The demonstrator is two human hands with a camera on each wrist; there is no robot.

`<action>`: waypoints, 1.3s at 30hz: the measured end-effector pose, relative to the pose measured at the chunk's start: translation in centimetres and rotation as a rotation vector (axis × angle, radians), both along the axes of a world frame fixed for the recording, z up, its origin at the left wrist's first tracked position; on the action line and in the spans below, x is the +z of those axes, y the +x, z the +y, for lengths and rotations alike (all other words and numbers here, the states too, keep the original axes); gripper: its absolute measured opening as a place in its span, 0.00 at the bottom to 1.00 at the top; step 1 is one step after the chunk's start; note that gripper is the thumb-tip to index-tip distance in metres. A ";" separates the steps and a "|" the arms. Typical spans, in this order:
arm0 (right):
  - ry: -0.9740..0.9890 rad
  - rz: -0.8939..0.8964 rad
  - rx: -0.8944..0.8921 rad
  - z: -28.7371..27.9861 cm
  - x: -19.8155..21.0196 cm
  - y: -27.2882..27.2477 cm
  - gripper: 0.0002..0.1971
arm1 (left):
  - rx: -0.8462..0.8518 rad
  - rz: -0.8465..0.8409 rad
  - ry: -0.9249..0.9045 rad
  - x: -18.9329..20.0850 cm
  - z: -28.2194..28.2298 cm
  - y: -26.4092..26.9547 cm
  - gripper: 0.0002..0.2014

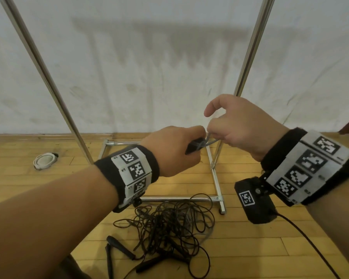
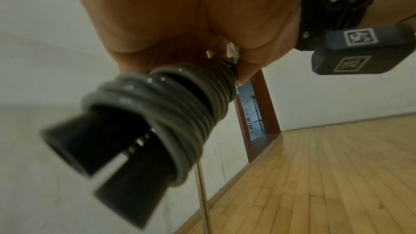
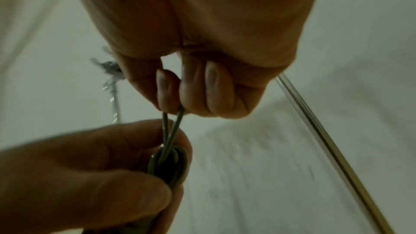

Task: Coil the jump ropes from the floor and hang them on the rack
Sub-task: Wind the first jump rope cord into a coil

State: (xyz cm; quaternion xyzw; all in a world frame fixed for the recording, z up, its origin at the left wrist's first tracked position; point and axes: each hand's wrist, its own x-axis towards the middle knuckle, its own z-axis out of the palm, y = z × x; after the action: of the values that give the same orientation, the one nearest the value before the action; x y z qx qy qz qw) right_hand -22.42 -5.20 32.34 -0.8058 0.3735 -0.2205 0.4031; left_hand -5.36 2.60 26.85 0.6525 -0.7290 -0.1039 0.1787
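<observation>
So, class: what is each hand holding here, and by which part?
The left hand grips the gray jump rope by its paired black handles, cord wound round them. The right hand pinches a small loop of that cord.

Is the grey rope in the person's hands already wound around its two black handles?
Yes: the left wrist view shows the grey rope coiled many times around both black handles, gripped by the left hand.

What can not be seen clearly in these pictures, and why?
- Top bar of the rack: cut off by the upper edge of the head view.
- Number of ropes in the tangled pile: cords overlap too much to count.
- Where the pinched loop ends: hidden inside the right hand.
- Wrapped rope bundle in the left hand: blurred in the left wrist view, upper end covered by the palm.
</observation>
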 end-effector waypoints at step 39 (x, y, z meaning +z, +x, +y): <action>-0.114 -0.097 0.068 0.0 -0.5 2.4 0.11 | -0.040 0.446 0.281 0.9 0.7 1.5 0.10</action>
State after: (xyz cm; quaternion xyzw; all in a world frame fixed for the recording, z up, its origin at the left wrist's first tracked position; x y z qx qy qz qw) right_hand -20.04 -5.20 31.82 -0.8280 0.3129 -0.2667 0.3813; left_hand -3.87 3.26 27.72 0.6175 -0.6627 -0.3488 0.2406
